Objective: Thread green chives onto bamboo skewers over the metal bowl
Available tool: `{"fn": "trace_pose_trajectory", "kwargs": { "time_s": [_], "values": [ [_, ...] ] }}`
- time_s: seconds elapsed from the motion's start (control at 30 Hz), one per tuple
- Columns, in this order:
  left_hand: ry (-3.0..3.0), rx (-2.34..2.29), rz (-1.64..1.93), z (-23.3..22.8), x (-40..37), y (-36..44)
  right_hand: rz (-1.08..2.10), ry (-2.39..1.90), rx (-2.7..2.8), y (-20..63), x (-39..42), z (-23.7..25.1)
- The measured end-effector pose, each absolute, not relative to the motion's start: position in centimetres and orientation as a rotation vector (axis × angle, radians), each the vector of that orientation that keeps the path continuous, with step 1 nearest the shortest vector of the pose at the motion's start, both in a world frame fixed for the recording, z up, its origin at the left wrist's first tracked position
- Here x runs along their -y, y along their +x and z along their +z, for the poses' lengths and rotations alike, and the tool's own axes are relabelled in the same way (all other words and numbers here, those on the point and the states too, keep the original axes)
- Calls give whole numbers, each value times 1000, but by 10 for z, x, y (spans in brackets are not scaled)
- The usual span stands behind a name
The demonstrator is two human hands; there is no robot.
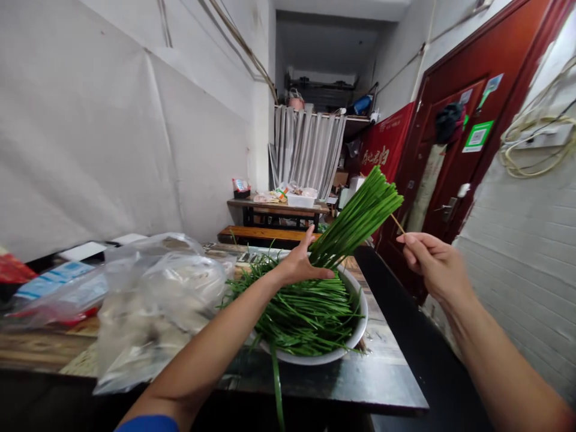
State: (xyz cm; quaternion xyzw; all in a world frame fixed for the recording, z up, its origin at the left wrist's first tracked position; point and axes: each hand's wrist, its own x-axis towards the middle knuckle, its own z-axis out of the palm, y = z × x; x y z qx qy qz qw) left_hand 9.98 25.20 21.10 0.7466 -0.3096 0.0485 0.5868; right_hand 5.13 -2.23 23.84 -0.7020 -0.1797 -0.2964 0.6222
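Starting nearest the wearer, a blue sleeve (pixel 148 423) shows at the lower edge, on the left arm. Just ahead, clear plastic bags (pixel 157 300) lie on the table (pixel 387 378), left of a metal bowl (pixel 362 318) heaped with loose green stalks (pixel 310 312); one long stalk hangs over the near rim.

Above the bowl stands the green bundle (pixel 357 219), its long axis running from lower left, by the left hand (pixel 299 262), to cut ends at upper right. It leans clear of the heap at its top; its foot is hidden. The left hand is the nearer one, at the lower part, thumb and one finger spread wide apart; whether its hidden fingers close on the stalks cannot be told.

The right hand (pixel 432 264) is apart from the bundle, to the right of it, with thumb and forefinger pinching a thin brown strand (pixel 398 224). From those fingertips the bundle lies to the left and upward. Judged the governing relation: the strand runs crosswise to the stalks, reaching the bundle's right edge near the cut ends. Actual contact there is not certain.

Farther back are a wooden bench (pixel 263 233) and a second table carrying a white tub (pixel 300 200).
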Motion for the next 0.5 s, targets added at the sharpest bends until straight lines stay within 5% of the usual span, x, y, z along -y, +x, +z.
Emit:
{"fn": "trace_pose_trajectory", "kwargs": {
  "time_s": [0.27, 0.5],
  "values": [
    [1367, 845, -543, 240, -262, 79, -441, -1546, 512, 57, -5, 231],
    [1263, 837, -855, 222, -296, 76, -578, -1587, 468, 66, -8, 216]
  ]
}}
